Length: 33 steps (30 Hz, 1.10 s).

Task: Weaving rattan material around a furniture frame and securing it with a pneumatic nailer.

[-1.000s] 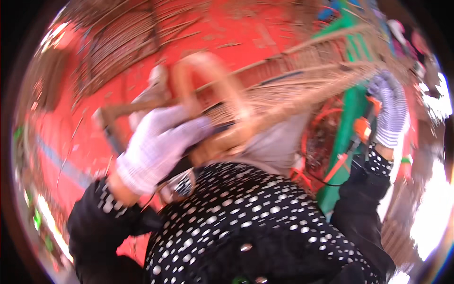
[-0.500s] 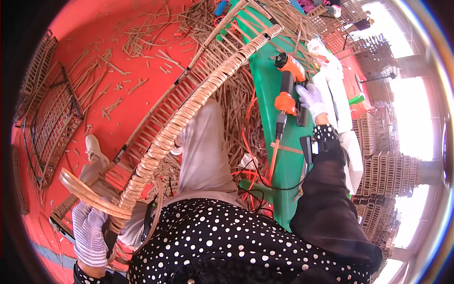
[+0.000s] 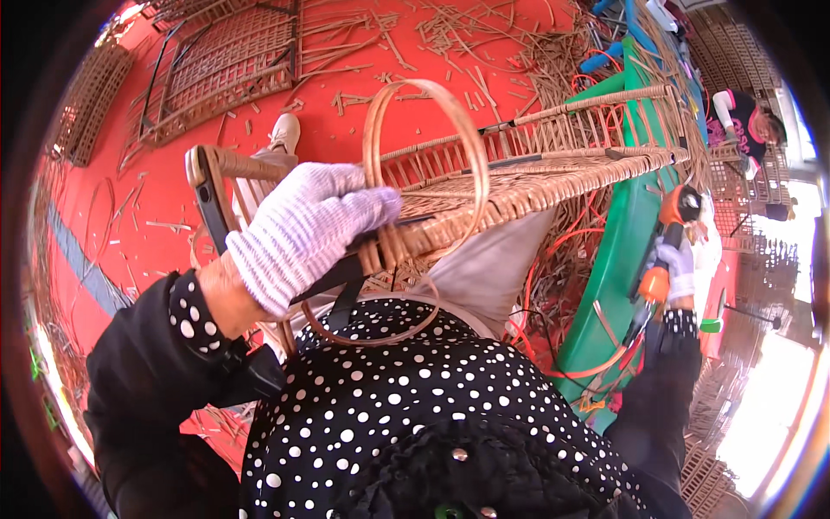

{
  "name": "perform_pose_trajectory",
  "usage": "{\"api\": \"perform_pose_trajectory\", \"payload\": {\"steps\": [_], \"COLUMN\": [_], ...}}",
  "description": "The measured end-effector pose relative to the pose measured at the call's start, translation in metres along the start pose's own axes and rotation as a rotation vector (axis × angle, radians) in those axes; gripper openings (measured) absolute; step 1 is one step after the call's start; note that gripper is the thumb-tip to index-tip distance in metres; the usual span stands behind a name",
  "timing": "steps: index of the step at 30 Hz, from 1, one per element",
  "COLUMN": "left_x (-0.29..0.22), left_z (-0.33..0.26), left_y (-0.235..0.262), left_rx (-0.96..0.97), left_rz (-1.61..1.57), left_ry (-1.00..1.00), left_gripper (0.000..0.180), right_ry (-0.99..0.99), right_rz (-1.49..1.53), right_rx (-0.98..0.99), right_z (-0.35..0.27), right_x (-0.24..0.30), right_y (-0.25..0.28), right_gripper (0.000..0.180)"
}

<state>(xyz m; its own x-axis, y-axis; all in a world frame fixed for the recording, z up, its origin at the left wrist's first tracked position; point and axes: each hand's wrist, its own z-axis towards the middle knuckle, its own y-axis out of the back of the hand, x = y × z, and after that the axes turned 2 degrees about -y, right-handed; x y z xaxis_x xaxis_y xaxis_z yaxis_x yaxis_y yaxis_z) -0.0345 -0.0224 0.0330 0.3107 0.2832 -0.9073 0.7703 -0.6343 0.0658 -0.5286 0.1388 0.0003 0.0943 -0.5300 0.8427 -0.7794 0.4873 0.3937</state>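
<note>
A woven wicker frame [image 3: 519,203], dark metal showing at its corners, lies across my lap with its far end at the green bench. Its near edge is wrapped in brown strip, and a loose end of that rattan strip [image 3: 471,143] stands up in a loop. My left hand [image 3: 311,221], in a striped white glove, is closed on the strip at the frame's near corner. Over the bench on the right, my gloved right hand [image 3: 674,268] is wrapped round an orange-and-black nail gun [image 3: 654,283]. Its fingers are partly hidden.
The green bench [image 3: 605,285] has orange hoses [image 3: 592,374] beside it. Strip offcuts [image 3: 467,30] litter the red floor. Another woven frame [image 3: 225,69] lies at the far left. At the far right a person [image 3: 743,121] is near stacked wicker panels.
The frame has swung to lie more crosswise, and my left hand has come up onto its near corner. My right hand, open beside the nail gun before, now grips it.
</note>
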Motion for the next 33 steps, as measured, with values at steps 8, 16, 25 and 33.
{"api": "perform_pose_trajectory", "payload": {"steps": [8,16,25,33], "left_x": [0.011,0.004,0.006,0.002], "left_z": [0.014,0.014,0.015,0.021], "left_y": [0.011,0.010,0.011,0.010], "left_rx": [-0.055,-0.022,-0.081,-0.055], "left_rz": [0.019,0.057,0.063,0.124], "left_ry": [-0.010,0.043,0.026,0.030], "left_gripper": [0.019,0.020,0.022,0.025], "right_ry": [0.171,-0.276,0.317,0.469], "right_rz": [0.044,-0.616,-0.702,-0.901], "right_rx": [0.333,1.007,0.668,0.662], "right_z": [-0.155,-0.187,-0.198,-0.193], "right_x": [0.112,0.184,0.191,0.202], "right_y": [-0.100,-0.121,-0.129,-0.140], "right_gripper": [0.046,0.008,0.005,0.008]}}
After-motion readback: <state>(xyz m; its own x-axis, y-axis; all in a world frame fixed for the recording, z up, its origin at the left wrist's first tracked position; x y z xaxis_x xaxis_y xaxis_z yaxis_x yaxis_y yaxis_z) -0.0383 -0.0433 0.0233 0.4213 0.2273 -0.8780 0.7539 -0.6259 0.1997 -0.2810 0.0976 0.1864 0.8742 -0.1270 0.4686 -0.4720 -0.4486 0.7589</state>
